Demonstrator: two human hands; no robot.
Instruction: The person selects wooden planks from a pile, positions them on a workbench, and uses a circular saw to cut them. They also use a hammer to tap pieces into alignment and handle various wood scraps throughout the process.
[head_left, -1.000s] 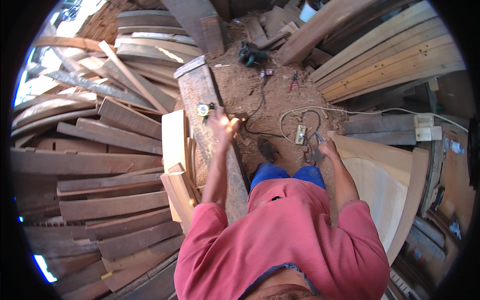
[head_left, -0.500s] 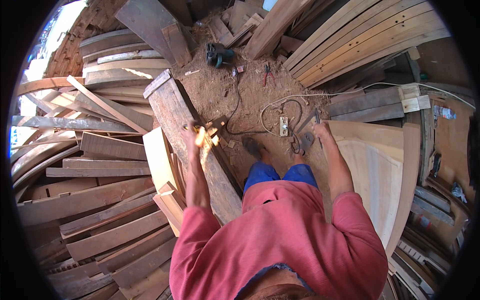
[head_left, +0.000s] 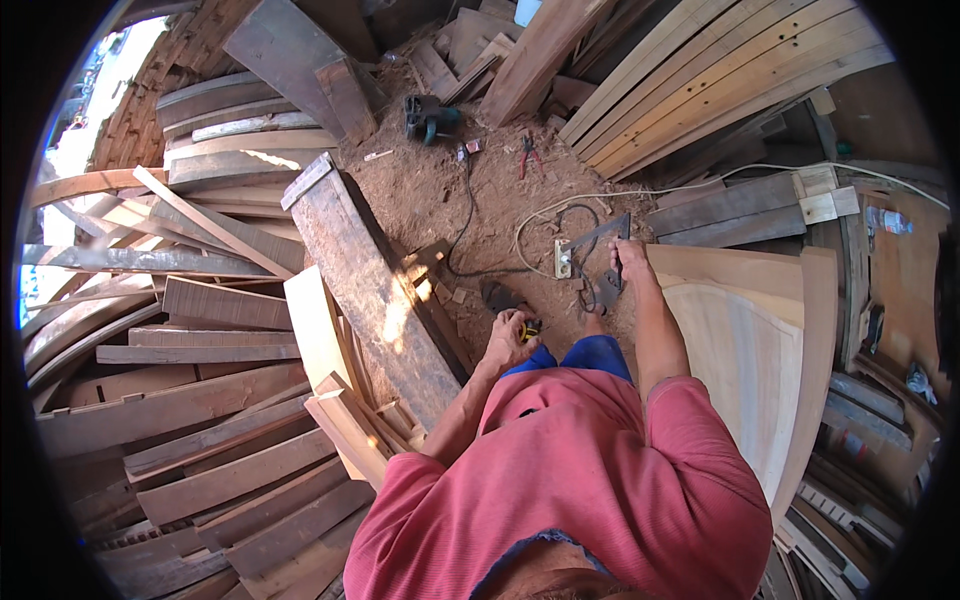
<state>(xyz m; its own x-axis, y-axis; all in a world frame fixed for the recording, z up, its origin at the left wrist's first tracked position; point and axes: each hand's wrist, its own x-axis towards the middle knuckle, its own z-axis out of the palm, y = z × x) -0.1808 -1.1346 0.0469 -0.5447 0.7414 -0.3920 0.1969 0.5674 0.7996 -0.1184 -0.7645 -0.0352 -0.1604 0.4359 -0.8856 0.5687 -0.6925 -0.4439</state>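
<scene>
My left hand [head_left: 509, 341] is in front of my shorts, its fingers closed round a small yellow and black tape measure [head_left: 530, 329]. Held out over the sawdust floor, my right hand [head_left: 629, 259] grips a dark carpenter's square [head_left: 600, 234], whose thin blade points left. Just below that blade lies a white extension socket [head_left: 563, 259] with a dark cord. To the left of my legs runs a long worn plank bench [head_left: 372, 290], with patches of sunlight on it. A pale wooden panel [head_left: 738, 330] with a curved inset stands to my right.
Stacked boards [head_left: 220, 400] fill the left side. On the floor ahead are a teal and black power tool [head_left: 430, 120], red-handled pliers [head_left: 528, 158] and a pale cable [head_left: 700, 183]. Long pale planks [head_left: 720, 90] lean at the far right. Short light timber pieces [head_left: 348, 420] sit beside the bench.
My left hand has swung right and nearer, from above the bench to in front of my shorts. My right hand has shifted slightly left, and the square's blade has turned to point left.
</scene>
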